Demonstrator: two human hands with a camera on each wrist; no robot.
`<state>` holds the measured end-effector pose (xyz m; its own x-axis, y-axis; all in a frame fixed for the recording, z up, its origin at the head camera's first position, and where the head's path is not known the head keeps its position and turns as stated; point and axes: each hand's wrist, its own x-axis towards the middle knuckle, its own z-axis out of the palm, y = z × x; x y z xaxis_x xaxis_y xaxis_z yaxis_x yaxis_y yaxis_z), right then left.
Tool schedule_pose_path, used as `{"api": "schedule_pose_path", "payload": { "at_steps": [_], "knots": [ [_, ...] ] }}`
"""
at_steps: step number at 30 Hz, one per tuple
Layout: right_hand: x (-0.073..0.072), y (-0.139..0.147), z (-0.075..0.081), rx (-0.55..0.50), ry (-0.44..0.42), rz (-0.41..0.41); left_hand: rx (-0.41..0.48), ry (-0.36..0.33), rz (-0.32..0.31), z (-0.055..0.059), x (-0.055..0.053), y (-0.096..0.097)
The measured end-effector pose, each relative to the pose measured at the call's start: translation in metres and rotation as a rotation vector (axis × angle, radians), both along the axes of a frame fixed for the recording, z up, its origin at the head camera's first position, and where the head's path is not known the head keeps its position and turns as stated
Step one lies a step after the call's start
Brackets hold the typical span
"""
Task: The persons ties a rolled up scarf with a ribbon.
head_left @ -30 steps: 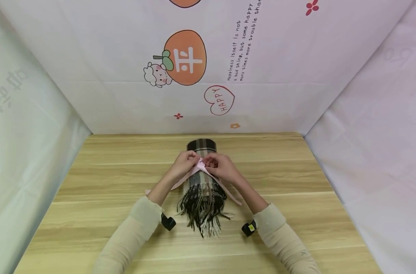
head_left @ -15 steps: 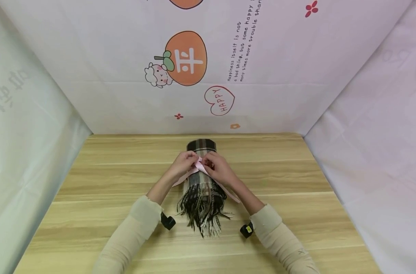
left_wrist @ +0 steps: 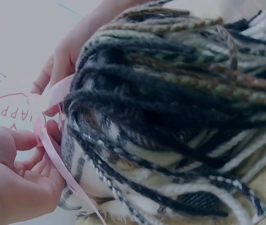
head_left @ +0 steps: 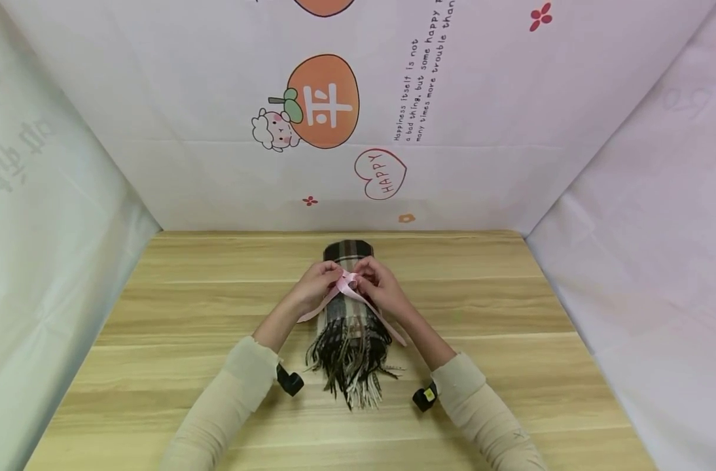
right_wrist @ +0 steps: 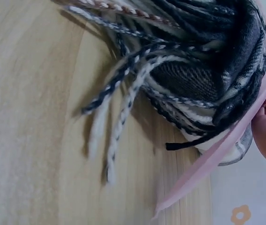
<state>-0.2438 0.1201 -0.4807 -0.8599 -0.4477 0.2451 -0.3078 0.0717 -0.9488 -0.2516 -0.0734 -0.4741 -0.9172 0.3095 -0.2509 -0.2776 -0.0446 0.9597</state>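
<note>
A rolled plaid scarf (head_left: 349,307) in black, grey and beige lies on the table, its fringe toward the person. Around its upper part runs a pink ribbon (head_left: 347,282), crossed on top with a small loop. The left hand (head_left: 315,286) pinches the ribbon at the left of the crossing; in the left wrist view the thumb and fingers of this left hand (left_wrist: 25,176) hold it. Close by on the right, the right hand (head_left: 385,289) grips the ribbon with curled fingers. One tail of the ribbon (right_wrist: 203,161) hangs past the scarf's side in the right wrist view.
The wood-grain table (head_left: 187,366) meets a white printed cloth (head_left: 216,183) at the back, with more white cloth at both sides. Black wrist cameras sit under both cuffs, such as the right one (head_left: 424,397). Loose fringe strands (right_wrist: 118,122) spread over the table.
The right hand's fingers have shifted and opened a little around the ribbon, and a pink loop now shows between the hands. The ribbon's tails have been drawn in slightly. The scarf stays put.
</note>
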Motion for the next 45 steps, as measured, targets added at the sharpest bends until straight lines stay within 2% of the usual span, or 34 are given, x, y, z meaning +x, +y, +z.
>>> {"api": "schedule_pose_path", "payload": {
  "at_steps": [3, 5, 9, 11, 13, 16, 19, 24, 27, 30, 34, 41, 45],
  "knots": [
    [0.002, 0.001, 0.001, -0.013, -0.030, 0.030, 0.040, -0.033, 0.016, -0.001, -0.001, -0.002],
    [0.004, 0.000, 0.002, 0.007, -0.031, 0.012, 0.042, -0.044, 0.028, 0.000, -0.001, -0.003],
    [0.003, -0.003, -0.001, 0.069, 0.019, -0.134, 0.023, -0.050, 0.031, 0.001, -0.003, -0.004],
    [0.002, -0.005, -0.004, 0.042, 0.024, -0.226, 0.022, -0.067, 0.028, 0.002, -0.004, -0.004],
    [0.000, -0.004, -0.005, 0.000, -0.004, -0.288, 0.022, -0.081, 0.022, 0.002, -0.006, -0.004],
    [0.000, -0.001, -0.001, -0.059, -0.062, -0.329, 0.024, -0.094, 0.011, 0.001, -0.008, -0.004],
    [0.000, 0.003, 0.004, -0.085, -0.126, -0.334, -0.066, -0.047, -0.020, 0.000, -0.010, -0.005],
    [-0.003, 0.006, 0.005, -0.206, -0.223, -0.311, -0.280, 0.110, -0.085, 0.002, -0.010, -0.012],
    [-0.002, 0.010, 0.007, -0.273, -0.251, -0.305, -0.343, 0.181, -0.118, 0.005, -0.009, -0.018],
    [-0.002, 0.017, 0.008, -0.341, -0.281, -0.307, -0.370, 0.228, -0.146, 0.007, -0.008, -0.024],
    [-0.003, 0.026, 0.010, -0.418, -0.350, -0.334, -0.391, 0.248, -0.153, 0.009, -0.005, -0.034],
    [-0.004, 0.043, 0.010, -0.496, -0.466, -0.338, -0.409, 0.226, -0.109, 0.010, -0.005, -0.055],
    [-0.002, 0.057, 0.009, -0.566, -0.524, -0.345, -0.436, 0.232, -0.144, 0.010, -0.003, -0.066]
  ]
}}
